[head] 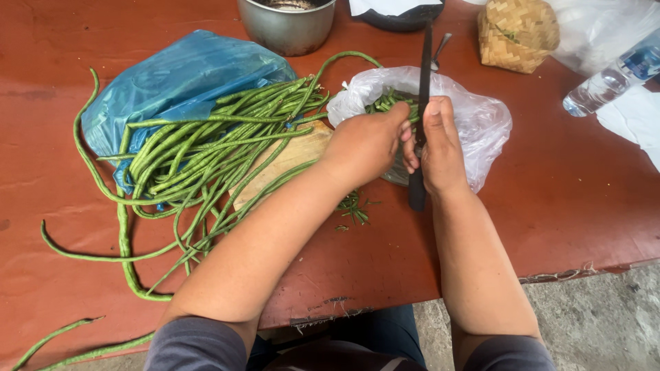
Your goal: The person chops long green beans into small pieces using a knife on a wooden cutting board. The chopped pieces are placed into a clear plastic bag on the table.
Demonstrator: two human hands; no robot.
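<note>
Long beans (206, 148), slender, green, heaped

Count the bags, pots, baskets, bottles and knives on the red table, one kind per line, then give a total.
Plastic bags: 2, blue bag and clear bag
Metal pot: 1
Woven basket: 1
Water bottle: 1
Knife: 1
Total: 6

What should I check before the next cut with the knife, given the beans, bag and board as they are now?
1. Right hand grips knife: ok.
2. Left hand fingers clear of blade: cannot tell, hands touch.
3. Clear bag open under hands: ok.
4. Bean held at blade: cannot tell, hidden.
5. Long beans within reach: ok.
6. Board free: not ok, beans cover it.
</note>
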